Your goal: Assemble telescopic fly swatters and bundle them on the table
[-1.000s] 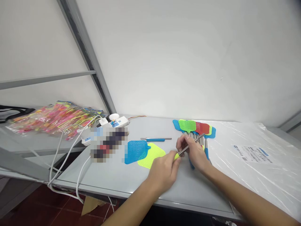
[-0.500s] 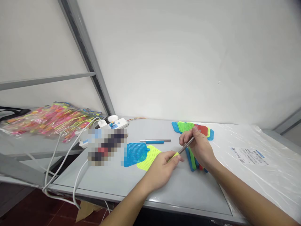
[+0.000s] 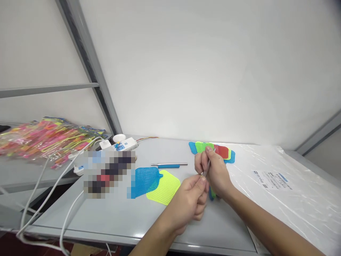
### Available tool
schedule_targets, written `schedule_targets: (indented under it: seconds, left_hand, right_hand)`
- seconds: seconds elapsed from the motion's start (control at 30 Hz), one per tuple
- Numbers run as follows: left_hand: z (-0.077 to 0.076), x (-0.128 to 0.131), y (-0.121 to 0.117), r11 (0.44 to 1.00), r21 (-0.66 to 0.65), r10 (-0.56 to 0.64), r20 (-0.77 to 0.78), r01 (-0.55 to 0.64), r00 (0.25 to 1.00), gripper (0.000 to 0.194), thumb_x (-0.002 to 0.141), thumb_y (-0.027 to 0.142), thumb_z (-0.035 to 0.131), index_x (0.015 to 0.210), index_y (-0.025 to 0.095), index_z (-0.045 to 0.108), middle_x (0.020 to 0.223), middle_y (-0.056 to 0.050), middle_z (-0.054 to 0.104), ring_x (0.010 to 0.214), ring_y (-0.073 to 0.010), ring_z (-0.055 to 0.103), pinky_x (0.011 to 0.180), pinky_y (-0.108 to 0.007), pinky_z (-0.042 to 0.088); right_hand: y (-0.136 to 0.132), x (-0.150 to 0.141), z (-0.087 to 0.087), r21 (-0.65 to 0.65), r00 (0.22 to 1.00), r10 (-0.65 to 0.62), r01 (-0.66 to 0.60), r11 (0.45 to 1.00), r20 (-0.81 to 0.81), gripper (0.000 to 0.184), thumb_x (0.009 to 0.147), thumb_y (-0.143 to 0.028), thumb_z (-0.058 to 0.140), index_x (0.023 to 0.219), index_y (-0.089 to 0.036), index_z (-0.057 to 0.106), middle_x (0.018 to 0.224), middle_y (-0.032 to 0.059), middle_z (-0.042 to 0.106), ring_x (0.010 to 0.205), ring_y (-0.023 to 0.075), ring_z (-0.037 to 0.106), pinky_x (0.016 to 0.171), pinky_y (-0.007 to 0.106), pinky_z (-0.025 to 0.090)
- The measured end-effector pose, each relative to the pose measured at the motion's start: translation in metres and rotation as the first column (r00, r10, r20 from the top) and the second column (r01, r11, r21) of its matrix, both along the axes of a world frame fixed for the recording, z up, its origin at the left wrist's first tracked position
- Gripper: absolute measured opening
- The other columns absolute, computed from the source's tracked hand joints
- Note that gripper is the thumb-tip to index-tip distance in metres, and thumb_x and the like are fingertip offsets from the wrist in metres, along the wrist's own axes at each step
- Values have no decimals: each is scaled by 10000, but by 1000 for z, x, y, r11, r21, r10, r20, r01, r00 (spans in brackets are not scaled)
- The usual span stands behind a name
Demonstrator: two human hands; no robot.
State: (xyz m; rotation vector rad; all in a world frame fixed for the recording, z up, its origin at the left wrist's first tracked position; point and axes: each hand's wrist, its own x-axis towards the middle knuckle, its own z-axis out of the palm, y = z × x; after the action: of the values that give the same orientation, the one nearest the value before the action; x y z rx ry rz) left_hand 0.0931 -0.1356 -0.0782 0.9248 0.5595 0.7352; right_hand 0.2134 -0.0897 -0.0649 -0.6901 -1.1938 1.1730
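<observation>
My left hand (image 3: 189, 199) is closed around a yellow handle, which the fingers now hide almost wholly. My right hand (image 3: 216, 171) grips a thin metal rod (image 3: 206, 170) that slants up from the left hand's fingertips. Both hands are close together above the table. Left of them lie a blue mesh fly swatter head (image 3: 146, 180) and a yellow mesh fly swatter head (image 3: 166, 186), partly overlapping. Behind these, another metal rod (image 3: 170, 164) rests along a blue handle (image 3: 168, 166). Under my right hand, blue and green handles (image 3: 212, 193) are mostly covered.
Blue, green, red and yellow swatter heads (image 3: 222, 152) lie in a row at the back. A plastic-wrapped white sheet (image 3: 266, 202) covers the right side. On the left are a power strip (image 3: 125, 144), white cables (image 3: 45, 192) and bagged colourful goods (image 3: 50, 138).
My hands have come closer together, the left one now covering the yellow handle and turned more upright. Less of the metal rod shows. The view has shifted slightly.
</observation>
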Motion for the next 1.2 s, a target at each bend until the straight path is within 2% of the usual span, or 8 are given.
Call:
schedule_targets:
  seconds: [0.1,0.3,0.4,0.5,0.6,0.7,0.97,1.2]
  left_hand:
    - [1,7,7,994,-75,-73,113,82,991,289,957,445,449,794,210,407,549,105,232,372,-31,106,357,-169,97]
    - [-8,26,21,945,-253,-127,298,207,946,313,979,450,360,866,193,496,580,81,309,380,-46,211,386,-179,241]
    - [-9,19,22,931,-270,-177,251,244,952,390,969,495,343,961,171,560,630,42,390,466,-72,342,486,-204,351]
    - [-7,-4,17,940,-247,-200,158,235,967,347,951,473,405,1008,178,578,637,44,378,467,-66,302,473,-187,291]
    - [-8,-35,6,958,-207,-199,23,199,980,300,943,442,450,1060,193,569,641,56,376,439,-47,242,439,-174,219]
    - [-14,-60,-10,973,-143,-197,-117,180,973,281,939,424,480,1067,187,561,651,55,423,427,-41,278,435,-183,266]
    - [-35,-67,-31,994,104,75,-344,-41,936,381,937,520,439,767,181,477,610,62,380,468,-62,273,419,-204,214]
    - [-51,-69,-31,900,378,348,-319,-219,882,406,949,458,419,645,198,347,573,64,315,530,-82,267,505,-235,228]
  right_hand:
    - [4,3,1,-34,999,-41,41,999,-6,521,962,-483,390,517,-212,396,491,-15,467,496,124,379,522,274,320]
    - [16,18,-15,-288,997,-70,62,956,-18,512,894,-566,467,532,-214,385,486,-41,404,420,102,333,419,254,294]
    - [17,23,-23,-274,987,-159,156,949,14,531,881,-623,448,543,-217,400,501,-44,381,415,99,332,399,252,292]
    - [14,22,-23,-224,972,-197,222,949,130,530,877,-632,457,561,-207,469,520,-31,416,444,102,366,418,247,315]
    - [10,19,-21,-247,976,-157,192,950,153,530,879,-630,469,585,-194,537,483,-43,365,443,98,350,422,237,311]
    - [7,17,-21,-276,985,-150,167,947,82,523,874,-636,479,602,-194,549,484,-57,306,441,95,312,421,233,310]
    - [3,13,-26,-288,981,-159,184,940,108,519,862,-651,479,616,-203,566,510,-44,329,471,116,367,449,251,359]
    - [-4,8,-32,-337,989,-111,136,932,93,486,883,-602,490,640,-195,597,485,-51,314,458,111,350,446,240,351]
